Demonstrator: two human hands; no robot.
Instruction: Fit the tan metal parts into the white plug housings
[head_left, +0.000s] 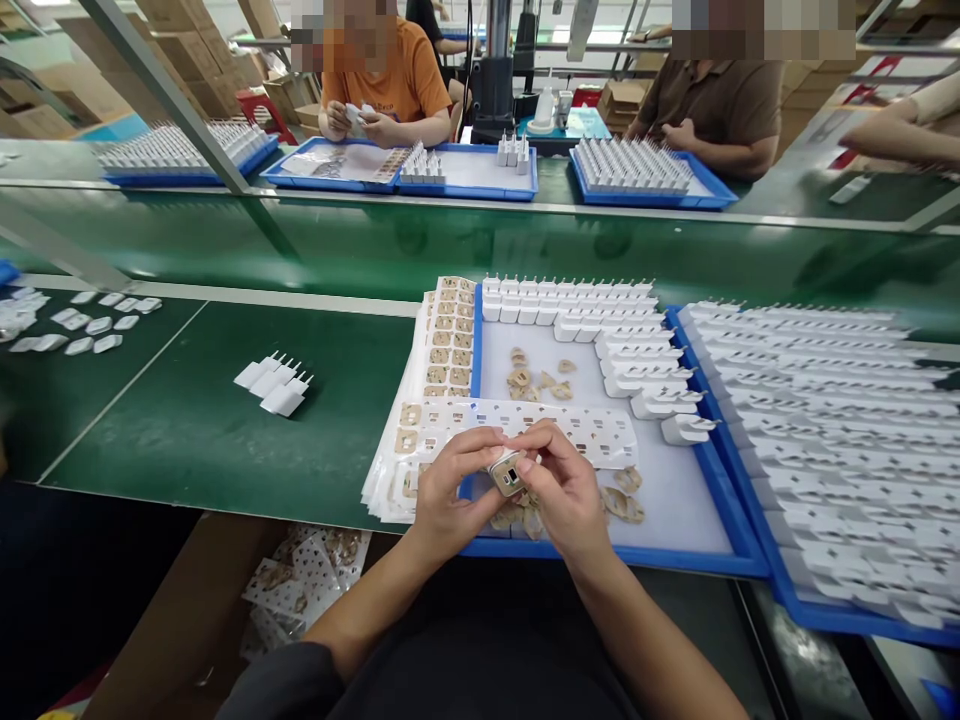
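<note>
Between my two hands is a white charger, its end with a tan sticker and dark port openings turned toward me. My left hand grips its left side, thumb below and fingers above. My right hand pinches its right side, thumb and fingertips at the stickered end. Beneath the hands lies a blue-rimmed tray, with rows of white chargers along its back and right. A sticker sheet lies across the tray, and loose tan sticker pieces are scattered in it.
A stack of sticker sheets adjoins the tray's left side. Several chargers lie on the green table. A second full tray stands right. Beyond the green belt people sit by more trays. Below is a box with discarded sheets.
</note>
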